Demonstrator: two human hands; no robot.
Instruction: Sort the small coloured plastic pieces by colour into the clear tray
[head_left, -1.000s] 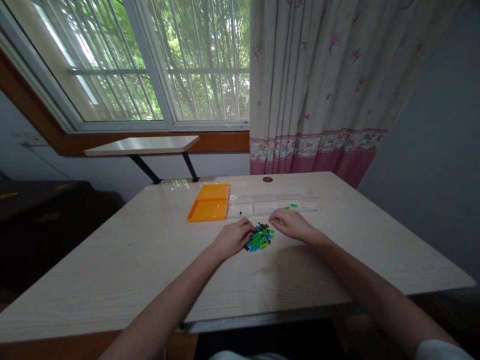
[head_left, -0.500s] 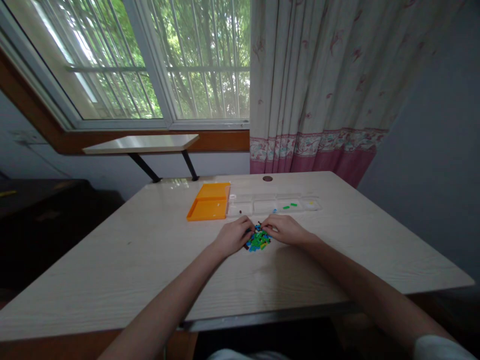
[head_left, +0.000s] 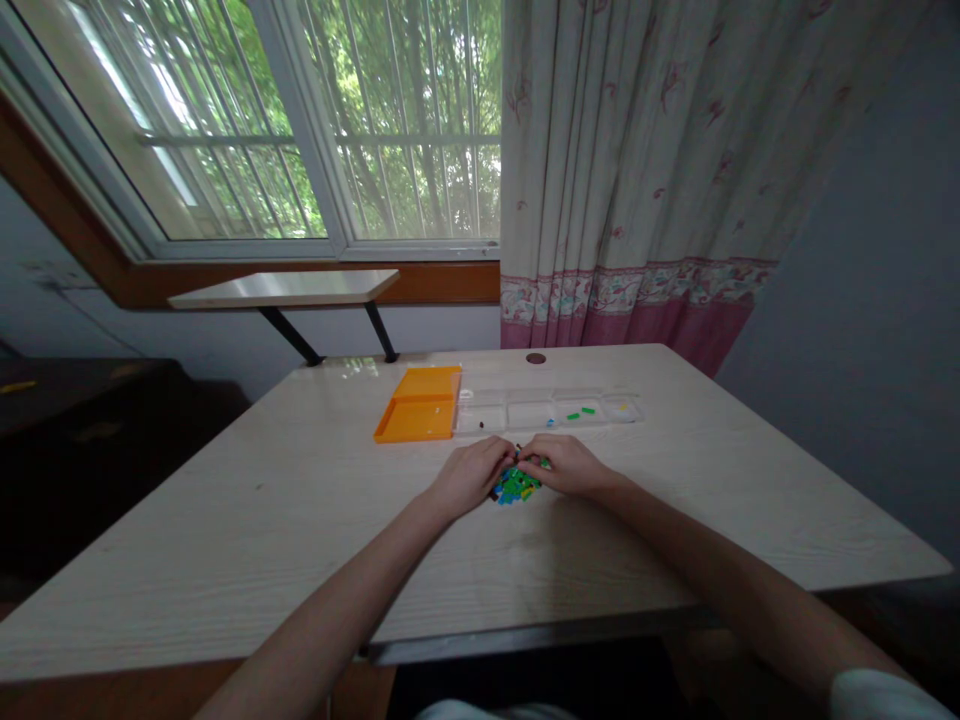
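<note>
A small pile of toy building bricks [head_left: 516,484], mostly green and blue with some yellow and dark brown, lies on the table between my hands. My left hand [head_left: 474,474] rests at the pile's left and far side, its fingers closed together over the bricks. From the right, my right hand [head_left: 562,464] reaches over the far edge of the pile with thumb and fingers pinched. The two sets of fingertips nearly meet. Whatever is between them is too small and covered to make out.
Beyond the pile stands a row of clear plastic boxes [head_left: 528,416], holding a brown piece [head_left: 481,425], a blue piece [head_left: 550,423], green bricks [head_left: 588,410] and yellow bits [head_left: 622,407]. An open orange case [head_left: 414,420] lies to their left. A raised shelf [head_left: 285,288] stands at the back left.
My right hand has shifted slightly left over the pile, and my left fingers have moved right, so the fingertips are closer together.
</note>
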